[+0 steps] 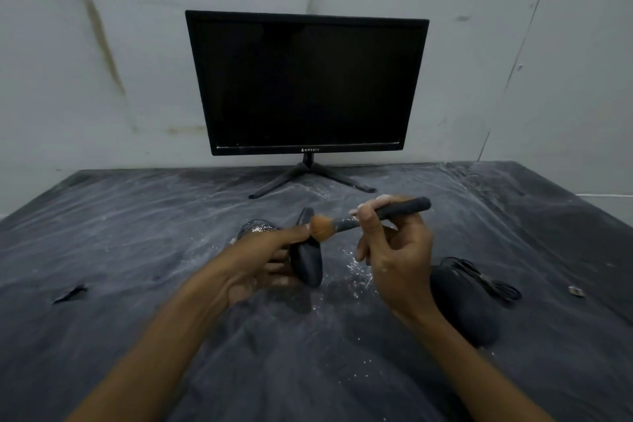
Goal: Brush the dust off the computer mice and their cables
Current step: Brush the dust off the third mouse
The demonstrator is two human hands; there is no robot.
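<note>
My left hand (265, 255) grips a black computer mouse (308, 260), turned on its side above the dark cloth. My right hand (394, 257) holds a dark-handled brush (387, 212); its orange bristles (320, 227) touch the upper part of that mouse. Behind my left hand lies a dusty bundle of cable (255, 226), partly hidden. A second black mouse (462, 305) lies on the cloth to the right, with its coiled cable (489, 281) resting on and beside it.
A black monitor (306, 82) on a forked stand (308, 178) stands at the back against a stained wall. The dark cloth (137, 233) is streaked with white dust. A small plug-like piece (576, 290) lies at the right, and a tear (70, 293) shows at the left.
</note>
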